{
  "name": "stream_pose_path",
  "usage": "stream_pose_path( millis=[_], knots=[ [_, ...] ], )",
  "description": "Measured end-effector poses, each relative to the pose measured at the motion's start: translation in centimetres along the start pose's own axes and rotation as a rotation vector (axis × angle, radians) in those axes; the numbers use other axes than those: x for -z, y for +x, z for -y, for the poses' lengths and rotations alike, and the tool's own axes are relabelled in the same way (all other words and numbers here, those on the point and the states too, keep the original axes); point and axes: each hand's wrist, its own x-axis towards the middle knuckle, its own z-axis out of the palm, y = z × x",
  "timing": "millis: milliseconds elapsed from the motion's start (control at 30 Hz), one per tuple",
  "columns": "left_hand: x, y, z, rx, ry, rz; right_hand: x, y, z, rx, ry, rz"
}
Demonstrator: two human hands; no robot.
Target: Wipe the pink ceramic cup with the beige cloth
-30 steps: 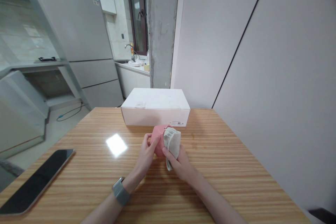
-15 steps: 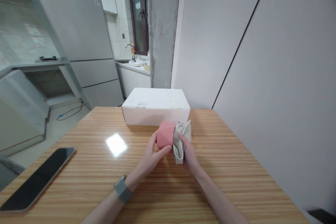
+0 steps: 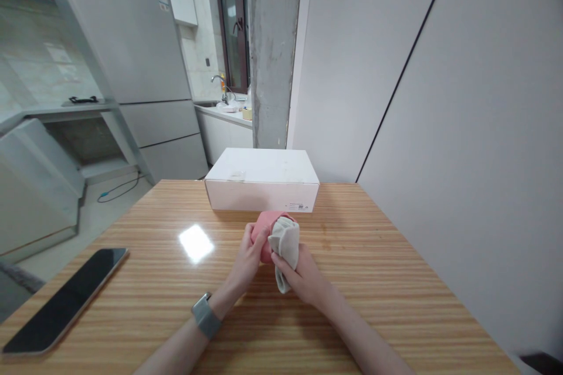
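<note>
A small pink cup (image 3: 265, 232) is held just above the wooden table (image 3: 378, 281), in front of a white box (image 3: 262, 186). My left hand (image 3: 247, 261), with a grey watch on its wrist, is wrapped round the cup's left side. My right hand (image 3: 303, 276) grips a pale grey cloth (image 3: 284, 245) and presses it against the cup's right side and into its mouth. The cloth hides much of the cup.
A dark phone (image 3: 65, 299) lies face up near the table's left edge. A wall runs close along the table's right side. A fridge (image 3: 136, 64), shelves and a kitchen counter with a sink stand beyond the table.
Half a second ago the cup was turned more upright with the cloth at its right. The cup has tipped back toward me, and the cloth covers its mouth again.
</note>
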Motion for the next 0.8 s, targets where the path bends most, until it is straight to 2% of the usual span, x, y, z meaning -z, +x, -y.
stream_pose_path(
  millis=[100,167,267,367,433,500,600,800],
  knots=[
    [0.2,0.2,0.0,0.094,-0.004,-0.009,0.5,0.2,0.2,0.247,-0.391,0.271],
    [0.3,0.4,-0.1,0.154,-0.058,0.019,0.6,0.3,-0.2,0.296,-0.485,0.314],
    [0.2,0.5,-0.2,0.213,-0.253,0.159,0.5,0.5,-1.3,0.194,-0.418,0.21],
    [-0.1,0.4,-0.3,0.182,-0.444,0.337,0.3,0.9,-2.4,-0.034,-0.13,0.002],
    [-0.3,0.2,-0.3,0.161,-0.469,0.355,0.0,1.1,-2.7,-0.17,0.093,-0.109],
    [-0.4,0.1,-0.2,0.153,-0.447,0.32,-0.3,1.0,-2.7,-0.221,0.204,-0.146],
    [-0.5,0.0,-0.2,0.154,-0.411,0.242,-0.7,0.6,-2.5,-0.123,0.099,-0.077],
    [-0.1,0.2,-0.4,0.219,-0.445,0.184,-0.3,0.3,-1.1,0.279,-0.42,0.208]
  ],
)
